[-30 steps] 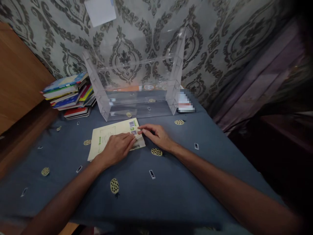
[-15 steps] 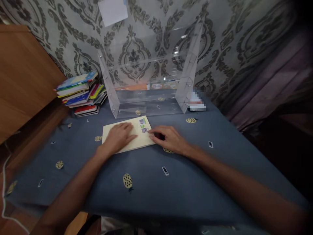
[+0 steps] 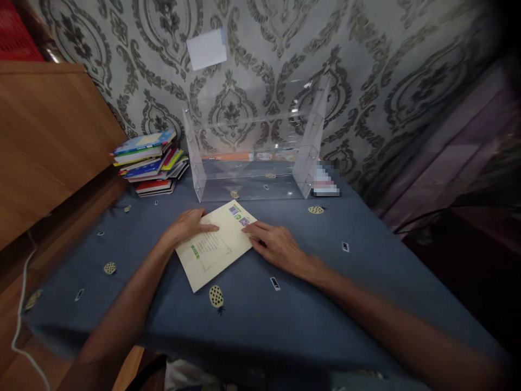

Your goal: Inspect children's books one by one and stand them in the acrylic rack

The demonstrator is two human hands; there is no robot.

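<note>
A thin cream-coloured book (image 3: 220,251) lies turned at a slant on the cloth, its back cover up, with a barcode, a QR code and small green print. My left hand (image 3: 186,228) grips its upper left edge, the thumb flat on the cover and the other fingers partly hidden at the far side. At the right edge, my right hand (image 3: 279,245) holds the book, fingertips on the cover close to the QR code. That hand's thumb is partly hidden beneath the fingers.
Behind the book stands a clear acrylic rack (image 3: 195,163) with shelves. To its left is an uneven stack of books (image 3: 148,163); at its right lies a blurred-out item (image 3: 325,182). A blue patterned tablecloth (image 3: 309,304) covers the table. A wooden cabinet (image 3: 49,141) borders the left.
The book has turned counter-clockwise, its near corner now closer to me. My left hand has gone from lying across the cover to gripping the edge. The camera view has shifted slightly.
</note>
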